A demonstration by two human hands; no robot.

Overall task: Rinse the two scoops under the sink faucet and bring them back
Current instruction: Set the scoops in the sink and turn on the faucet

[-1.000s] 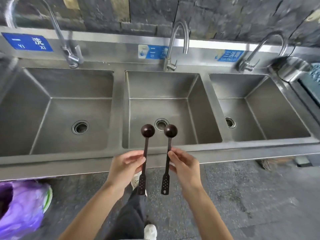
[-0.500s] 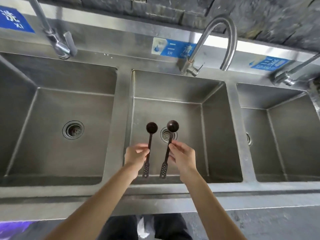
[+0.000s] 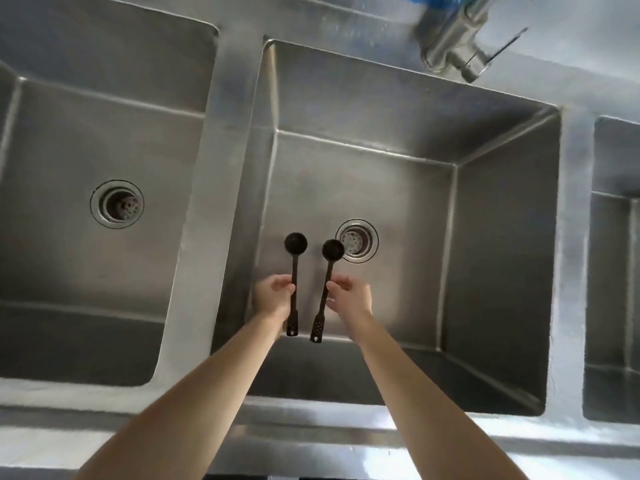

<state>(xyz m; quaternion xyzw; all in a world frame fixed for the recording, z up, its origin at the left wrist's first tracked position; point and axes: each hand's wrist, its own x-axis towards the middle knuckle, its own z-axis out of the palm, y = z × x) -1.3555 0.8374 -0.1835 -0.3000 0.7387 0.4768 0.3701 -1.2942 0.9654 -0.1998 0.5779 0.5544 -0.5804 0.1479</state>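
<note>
Holding: two dark scoops over the middle sink basin [image 3: 502,237].
Left hand [image 3: 273,299]: fingers pinching the left scoop [image 3: 294,282] mid-handle, bowl lying beyond the fingertips.
Right hand [image 3: 349,297]: fingers pinching the right scoop [image 3: 325,292] mid-handle, bowl beyond the fingertips, overlapping the drain [image 3: 358,241].
Faucet [image 3: 457,50]: standing well beyond both hands.

Two hands, left hand [image 3: 273,299] pinching left scoop [image 3: 295,271], right hand [image 3: 349,299] pinching right scoop [image 3: 327,282], over middle basin [image 3: 502,254]
</note>
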